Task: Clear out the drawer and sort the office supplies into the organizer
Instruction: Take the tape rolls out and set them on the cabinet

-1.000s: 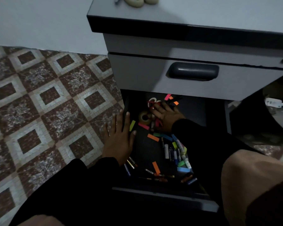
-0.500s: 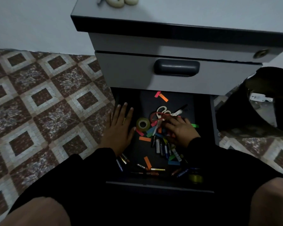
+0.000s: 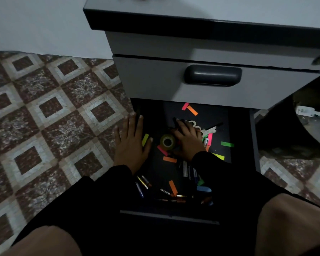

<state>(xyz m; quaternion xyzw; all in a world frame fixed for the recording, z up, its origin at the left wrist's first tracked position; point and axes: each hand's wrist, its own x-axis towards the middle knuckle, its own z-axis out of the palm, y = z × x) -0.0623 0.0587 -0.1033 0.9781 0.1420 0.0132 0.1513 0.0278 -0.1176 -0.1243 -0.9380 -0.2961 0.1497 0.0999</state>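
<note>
open drawer (image 3: 238, 145) at 6 o'clock under desk | left hand (image 3: 131, 145) flat, spread on drawer's 9 o'clock edge | right hand (image 3: 188, 139) over scissors/markers pile, grip unclear | tape roll (image 3: 167, 142) light, rigid: pinch rim | sticky flags (image 3: 192, 110) flimsy

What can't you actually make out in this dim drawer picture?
- Head view: what the right hand holds, if anything; its own fingers cover it.
- The scissors are mostly hidden behind that hand.
- Markers run under the black sleeve.
- Cream objects on the desk top are cut off by the top edge.
</note>
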